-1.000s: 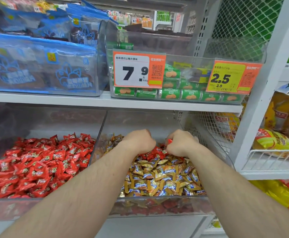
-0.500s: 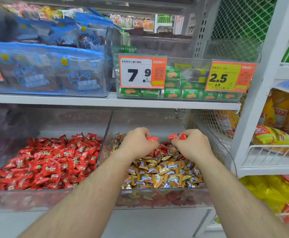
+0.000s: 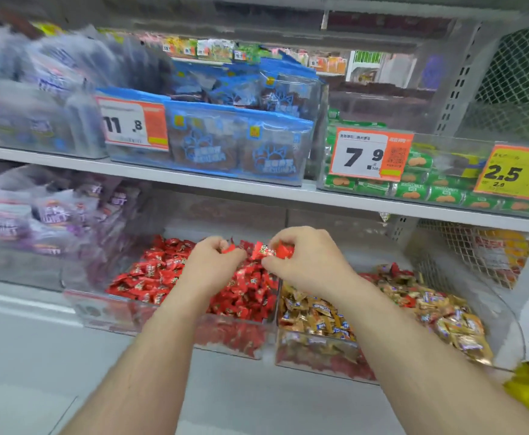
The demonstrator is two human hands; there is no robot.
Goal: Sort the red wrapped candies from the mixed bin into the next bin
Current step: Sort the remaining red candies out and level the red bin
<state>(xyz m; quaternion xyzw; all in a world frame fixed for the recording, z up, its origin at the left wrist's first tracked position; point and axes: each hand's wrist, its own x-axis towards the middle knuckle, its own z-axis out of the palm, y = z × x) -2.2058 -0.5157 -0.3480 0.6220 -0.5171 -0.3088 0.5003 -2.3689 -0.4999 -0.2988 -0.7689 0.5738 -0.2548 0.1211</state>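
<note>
Both hands hover over the clear bin of red candies (image 3: 244, 346). My left hand (image 3: 214, 262) is curled round red wrapped candies (image 3: 229, 248), of which only a corner shows. My right hand (image 3: 304, 259) grips more red wrapped candies (image 3: 272, 250) that stick out between its fingers. Below them lies the heap of red candies (image 3: 156, 274). To the right stands the mixed bin (image 3: 319, 362), filled with gold and blue wrapped candies (image 3: 429, 312) and a few red ones (image 3: 395, 271) at its back.
A white shelf board (image 3: 256, 186) runs just above the bins. On it stand blue snack bags (image 3: 241, 146), green biscuit packs (image 3: 413, 189) and orange price tags (image 3: 368, 155). Purple packets (image 3: 37, 215) fill the left. A wire mesh basket (image 3: 476, 252) is at the right.
Both hands lifted red candies out of the mixed bin and carried them left; they are now above the red candy bin. The view swung left too.
</note>
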